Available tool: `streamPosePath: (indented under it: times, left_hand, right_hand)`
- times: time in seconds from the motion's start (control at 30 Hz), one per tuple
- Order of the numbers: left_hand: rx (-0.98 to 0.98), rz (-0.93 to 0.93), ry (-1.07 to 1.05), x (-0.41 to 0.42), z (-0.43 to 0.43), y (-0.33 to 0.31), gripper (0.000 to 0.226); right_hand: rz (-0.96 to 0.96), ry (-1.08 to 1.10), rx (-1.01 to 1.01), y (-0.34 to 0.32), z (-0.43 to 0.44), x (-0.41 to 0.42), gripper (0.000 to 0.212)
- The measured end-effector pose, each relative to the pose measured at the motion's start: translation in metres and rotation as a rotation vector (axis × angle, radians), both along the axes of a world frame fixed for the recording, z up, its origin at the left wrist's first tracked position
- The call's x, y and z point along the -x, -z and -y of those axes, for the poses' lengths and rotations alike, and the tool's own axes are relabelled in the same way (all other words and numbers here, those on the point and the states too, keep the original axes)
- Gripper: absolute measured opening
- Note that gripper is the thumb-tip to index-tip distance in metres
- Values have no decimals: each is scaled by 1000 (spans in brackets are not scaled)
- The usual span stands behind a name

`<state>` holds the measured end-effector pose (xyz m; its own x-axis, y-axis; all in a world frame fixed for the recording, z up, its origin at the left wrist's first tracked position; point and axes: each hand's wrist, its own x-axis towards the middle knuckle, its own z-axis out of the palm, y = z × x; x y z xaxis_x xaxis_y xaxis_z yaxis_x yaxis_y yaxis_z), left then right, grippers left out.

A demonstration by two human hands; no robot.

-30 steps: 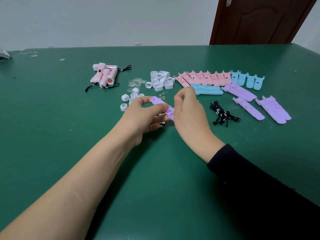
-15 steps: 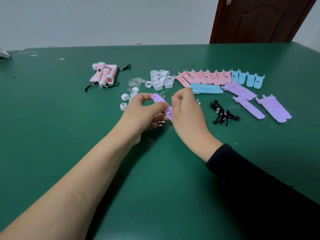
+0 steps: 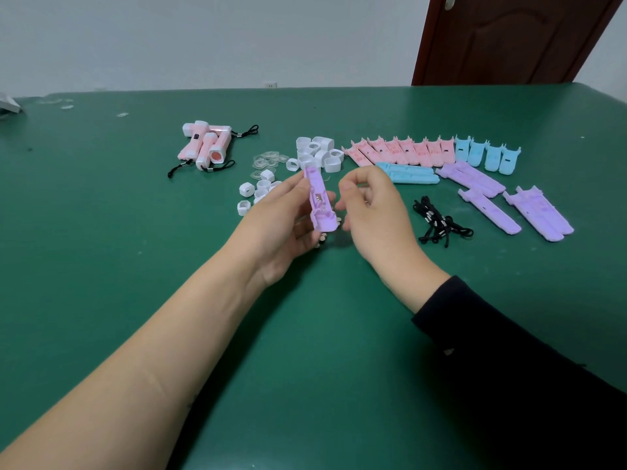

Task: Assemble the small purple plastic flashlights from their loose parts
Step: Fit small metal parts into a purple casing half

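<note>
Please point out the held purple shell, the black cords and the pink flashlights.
purple shell [image 3: 321, 204]: head view, its open inner side.
black cords [image 3: 436, 223]: head view, middle of bundle.
pink flashlights [image 3: 206, 148]: head view, middle one's body.

Purple half-shell [image 3: 320, 201] near-upright in L hand [image 3: 278, 225], inner side visible; spare purple shells [image 3: 539, 212] flat, right

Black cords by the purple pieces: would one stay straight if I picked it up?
Probably floppy: the black cords lie tangled in loose loops. Likely light, being thin. One may drag others along, since they're piled together.
</note>
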<state>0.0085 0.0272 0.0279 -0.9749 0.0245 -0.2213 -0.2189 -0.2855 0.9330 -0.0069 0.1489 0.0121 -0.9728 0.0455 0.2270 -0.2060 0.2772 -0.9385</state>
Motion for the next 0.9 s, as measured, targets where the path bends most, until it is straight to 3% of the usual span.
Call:
streamPosePath:
  times: [0.2,0.47,0.9]
  left_hand:
    - [-49,4,-3,1,-1,0,21]
    - [-38,-30,13,-1,-1,-1,29]
    - [-26,-58,56,-3,-1,-2,23]
  right_hand:
    - [-153,-27,11,-6,-1,-3,10]
    - [-159,-54,-109,-6,-2,-4,11]
    - [-193,-42,-121,-9,-3,-6,11]
